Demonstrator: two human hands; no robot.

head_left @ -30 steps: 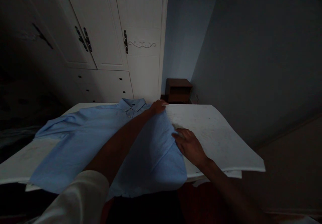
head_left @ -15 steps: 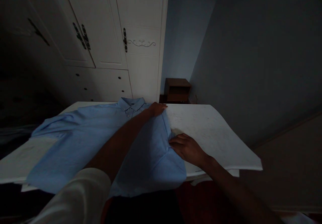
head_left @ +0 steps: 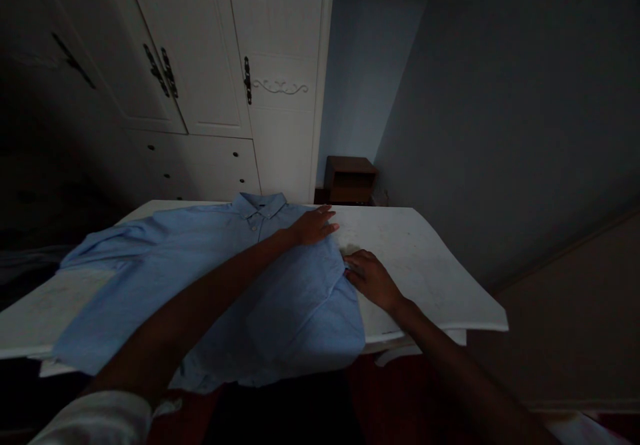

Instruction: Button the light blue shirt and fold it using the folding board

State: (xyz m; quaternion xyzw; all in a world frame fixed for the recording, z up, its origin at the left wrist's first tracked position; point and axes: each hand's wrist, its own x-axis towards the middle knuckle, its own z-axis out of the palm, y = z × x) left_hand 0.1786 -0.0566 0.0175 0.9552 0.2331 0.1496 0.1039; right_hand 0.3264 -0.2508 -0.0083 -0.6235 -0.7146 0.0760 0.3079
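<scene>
A light blue collared shirt (head_left: 280,292) lies spread on the white tabletop (head_left: 410,258), its collar at the far edge and its hem hanging over the near edge. My left hand (head_left: 315,225) rests flat on the shirt's right shoulder, fingers stretched out and apart. At the shirt's right side edge, my right hand (head_left: 369,277) pinches a bit of the fabric between thumb and fingers. The sleeve on the left lies outstretched; the one on the right is not visible, and my left forearm covers part of the shirt's front.
A white wardrobe (head_left: 215,85) with dark handles stands behind the table. Beyond the far right edge sits a small brown cabinet (head_left: 351,175) with an open front. A grey wall (head_left: 525,112) runs along the right.
My left hand has slid slightly nearer, and its fingers have spread on the shoulder. My right hand has shifted a little right and away from me, with the shirt's edge in its fingers.
</scene>
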